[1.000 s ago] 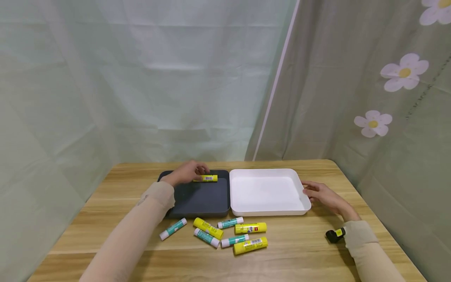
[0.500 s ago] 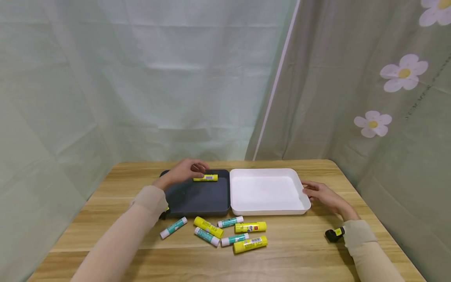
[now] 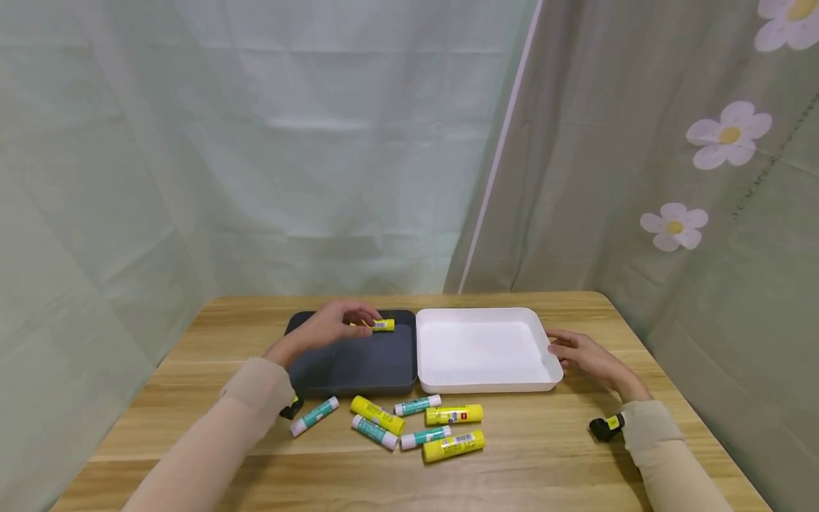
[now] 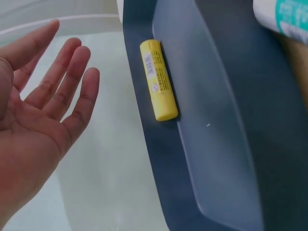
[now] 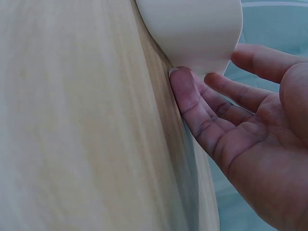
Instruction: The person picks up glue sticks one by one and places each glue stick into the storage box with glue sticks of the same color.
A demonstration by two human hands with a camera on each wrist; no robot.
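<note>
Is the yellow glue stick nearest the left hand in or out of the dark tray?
In: the left wrist view shows the yellow glue stick lying within the dark tray.

The left tray (image 3: 358, 366) is coloured dark blue-grey; the right tray (image 3: 486, 348), plain white. Dark print is borne by the far tube (image 4: 160, 80), yellow. Nearer, yellow tubes (image 3: 453, 446) and teal tubes (image 3: 375, 432) with white ends are seen. The bench (image 3: 544, 455) is streaked with tan and brown grain; the grey-green right curtain (image 3: 768, 320) is patterned with white, yellow-centred flowers (image 3: 729, 135).
</note>
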